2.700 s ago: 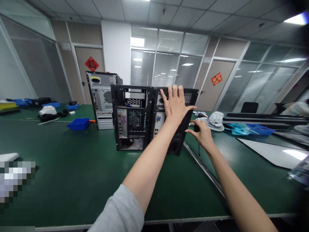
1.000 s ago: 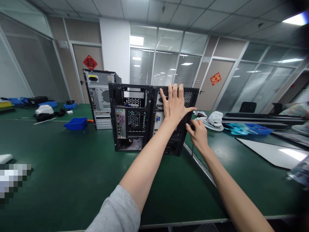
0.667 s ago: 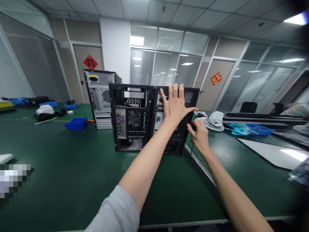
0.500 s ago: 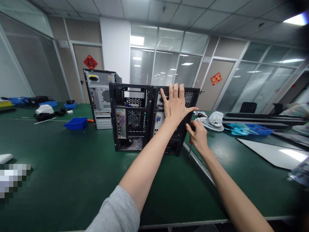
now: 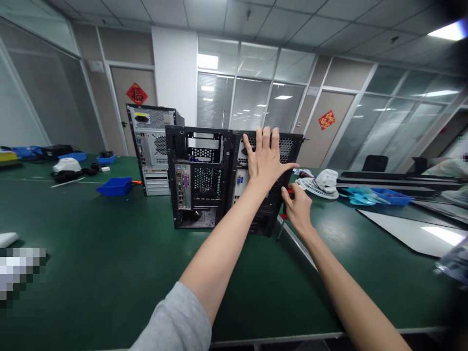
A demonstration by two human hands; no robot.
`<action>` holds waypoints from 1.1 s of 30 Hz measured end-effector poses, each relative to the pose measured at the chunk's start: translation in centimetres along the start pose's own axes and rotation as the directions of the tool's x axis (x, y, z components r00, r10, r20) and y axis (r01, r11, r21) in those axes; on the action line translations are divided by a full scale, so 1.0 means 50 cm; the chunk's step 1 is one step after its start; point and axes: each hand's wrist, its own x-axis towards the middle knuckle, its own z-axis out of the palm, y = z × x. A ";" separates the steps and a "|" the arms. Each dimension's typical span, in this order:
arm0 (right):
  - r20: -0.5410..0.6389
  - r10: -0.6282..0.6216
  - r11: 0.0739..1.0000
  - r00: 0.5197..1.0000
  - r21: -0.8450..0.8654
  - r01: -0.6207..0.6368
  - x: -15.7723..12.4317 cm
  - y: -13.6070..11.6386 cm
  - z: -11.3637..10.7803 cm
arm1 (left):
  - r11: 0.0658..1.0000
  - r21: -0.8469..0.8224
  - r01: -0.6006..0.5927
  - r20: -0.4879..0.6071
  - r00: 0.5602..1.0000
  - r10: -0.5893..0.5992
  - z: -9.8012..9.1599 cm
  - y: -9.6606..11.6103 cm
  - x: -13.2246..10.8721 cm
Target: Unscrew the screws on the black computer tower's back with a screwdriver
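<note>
Two black computer cases stand side by side on the green table, their backs facing me: the left case (image 5: 224,195) and the right case (image 5: 268,214). Spread wide, my left hand (image 5: 266,158) rests on the upper back of the right case, fingertips at its top edge. My right hand (image 5: 299,207) is at that case's right edge, its fingers wrapped round a screwdriver (image 5: 284,216) with a red part on the handle. The screwdriver's shaft points down toward the table.
A grey computer tower (image 5: 156,151) stands behind on the left, near a blue tray (image 5: 115,186). Rightward are a white device (image 5: 326,181), another blue tray (image 5: 397,196) with light-blue items, and a white panel (image 5: 409,229). A pale strip (image 5: 298,241) lies under my right wrist.
My right hand has turned slightly, and the screwdriver's lower end has swung left, with more red showing on its handle. My left hand has stayed in place.
</note>
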 end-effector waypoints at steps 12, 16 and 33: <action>0.021 -0.005 1.000 1.000 0.001 0.005 0.002 -0.013 -0.006 | 1.000 0.011 0.007 0.031 0.999 -0.007 0.000 0.003 0.000; 0.021 -0.013 1.000 1.000 -0.002 0.013 0.001 -0.013 -0.005 | 1.000 0.015 0.025 0.033 0.999 -0.026 0.002 0.007 0.001; -0.014 0.028 0.999 1.000 0.025 -0.027 0.015 0.000 -0.054 | 0.999 -0.025 0.023 0.060 0.998 -0.022 0.000 0.011 0.000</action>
